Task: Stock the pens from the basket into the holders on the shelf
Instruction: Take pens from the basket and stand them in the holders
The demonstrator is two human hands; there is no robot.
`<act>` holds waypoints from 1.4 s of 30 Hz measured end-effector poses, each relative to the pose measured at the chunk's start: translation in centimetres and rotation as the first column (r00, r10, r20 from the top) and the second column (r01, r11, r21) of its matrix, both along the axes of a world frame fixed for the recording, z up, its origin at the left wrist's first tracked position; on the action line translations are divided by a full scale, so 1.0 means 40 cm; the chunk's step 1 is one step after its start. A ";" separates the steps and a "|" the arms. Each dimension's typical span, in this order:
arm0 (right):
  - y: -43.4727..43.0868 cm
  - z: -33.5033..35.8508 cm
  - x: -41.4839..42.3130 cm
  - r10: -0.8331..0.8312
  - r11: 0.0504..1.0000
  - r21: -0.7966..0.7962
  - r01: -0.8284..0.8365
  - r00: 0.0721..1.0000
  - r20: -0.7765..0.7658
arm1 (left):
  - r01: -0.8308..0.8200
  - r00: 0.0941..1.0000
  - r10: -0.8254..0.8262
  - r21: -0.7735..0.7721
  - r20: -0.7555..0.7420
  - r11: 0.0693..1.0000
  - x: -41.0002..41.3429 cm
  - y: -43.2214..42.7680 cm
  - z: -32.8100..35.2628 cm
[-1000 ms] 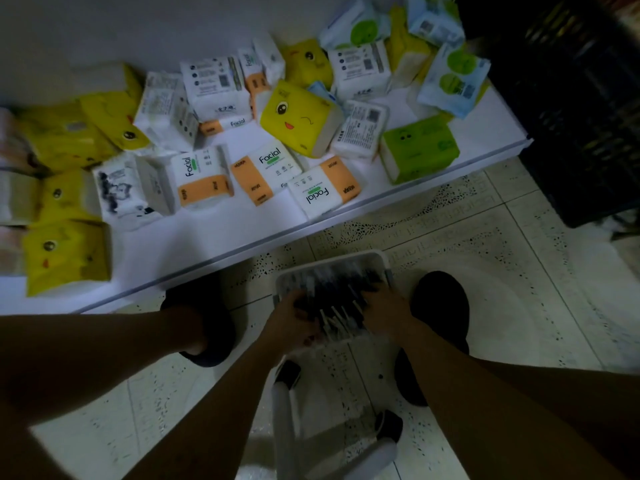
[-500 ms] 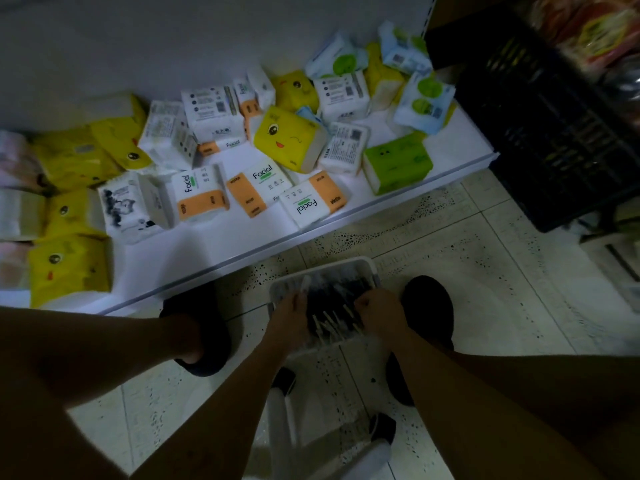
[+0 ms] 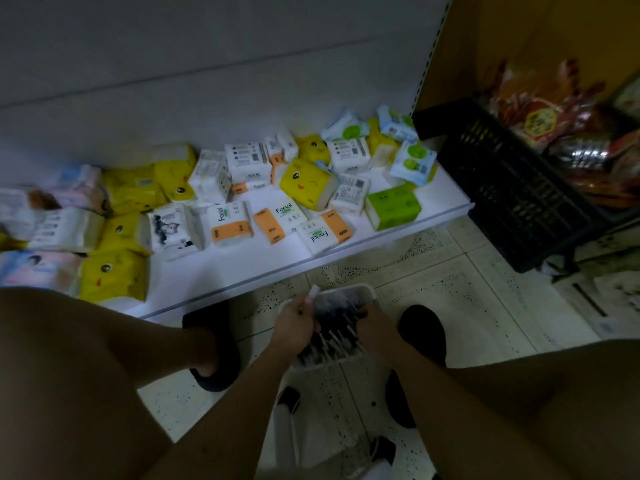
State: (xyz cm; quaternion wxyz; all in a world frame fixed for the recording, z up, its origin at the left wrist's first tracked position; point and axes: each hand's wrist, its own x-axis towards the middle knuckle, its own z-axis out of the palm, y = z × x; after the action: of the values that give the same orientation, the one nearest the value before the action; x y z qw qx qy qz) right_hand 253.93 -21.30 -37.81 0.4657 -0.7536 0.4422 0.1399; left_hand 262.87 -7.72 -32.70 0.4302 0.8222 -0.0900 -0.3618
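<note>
A white basket (image 3: pixel 367 291) full of dark pens (image 3: pixel 334 336) with pale ends sits on the tiled floor between my feet. My left hand (image 3: pixel 294 325) is in the basket's left side and grips a bunch of pens whose pale tips (image 3: pixel 313 294) stick up above the fingers. My right hand (image 3: pixel 375 327) reaches into the right side with fingers curled among the pens; whether it grips any is hidden. No pen holders are in view.
A low white shelf (image 3: pixel 263 268) ahead carries many tissue packs (image 3: pixel 304 183). A black plastic crate (image 3: pixel 502 188) stands at the right with red packets (image 3: pixel 550 112) behind it. My black shoes (image 3: pixel 420 327) flank the basket. A white stool frame (image 3: pixel 287 434) lies below.
The view has tilted up, showing more shelf wall. My left hand has lifted a bunch of pens a little out of the basket; my right hand stays among the pens.
</note>
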 end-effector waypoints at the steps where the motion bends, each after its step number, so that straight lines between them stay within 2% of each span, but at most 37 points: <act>1: 0.005 0.016 0.001 0.005 1.000 -0.030 -0.003 0.998 0.065 | -0.006 1.000 0.006 -0.023 -0.002 1.000 0.001 0.002 0.009; 3: 0.011 0.055 0.004 0.033 0.993 -0.120 -0.014 0.987 0.160 | 0.002 1.000 -0.004 -0.068 -0.022 0.998 0.001 0.007 0.027; 7: 0.020 0.146 0.025 0.033 0.972 -0.228 0.049 0.938 0.344 | -0.182 0.976 0.145 -0.252 -0.160 0.950 0.000 0.017 0.083; 9: 0.025 0.190 0.043 -0.008 0.978 -0.188 0.095 0.908 0.419 | -0.262 0.961 0.217 -0.313 -0.171 0.913 0.002 0.020 0.119; 11: 0.032 0.234 0.064 -0.057 0.987 -0.101 0.123 0.866 0.497 | -0.274 0.961 0.245 -0.350 -0.128 0.896 0.013 0.020 0.166; 14: 0.034 0.299 0.092 -0.115 0.988 -0.019 0.156 0.798 0.591 | -0.173 0.980 0.198 -0.384 0.025 0.907 0.052 0.030 0.242; 19: 0.042 0.453 0.129 0.055 0.972 -0.204 0.119 0.724 0.687 | -0.055 0.974 0.153 -0.485 0.165 0.873 0.120 0.025 0.390; 23: 0.057 0.603 0.172 0.109 0.965 -0.231 0.120 0.621 0.776 | 0.021 0.949 0.152 -0.536 0.277 0.844 0.148 0.013 0.521; 27: 0.081 0.749 0.204 0.071 0.978 -0.157 0.137 0.491 0.868 | 0.088 0.895 0.196 -0.590 0.401 0.802 0.170 0.019 0.656; 31: 0.093 0.877 0.222 0.230 0.934 -0.330 0.136 0.478 0.847 | 0.187 0.814 0.244 -0.637 0.526 0.748 0.181 0.059 0.777; 37: 0.129 1.042 0.255 0.255 0.957 -0.285 0.057 0.309 0.916 | 0.278 0.689 0.307 -0.631 0.657 0.725 0.198 0.124 0.942; 42: 0.141 1.189 0.294 0.344 0.927 -0.371 0.053 0.274 0.898 | 0.273 0.586 0.423 -0.660 0.691 0.700 0.226 0.174 1.077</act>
State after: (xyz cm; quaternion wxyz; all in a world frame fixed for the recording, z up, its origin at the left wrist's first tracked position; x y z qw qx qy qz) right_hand 265.68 -15.67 9.76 0.4880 -0.7904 0.0208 -0.3697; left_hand 271.91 -0.76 10.40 0.6378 0.6629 -0.3677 0.1362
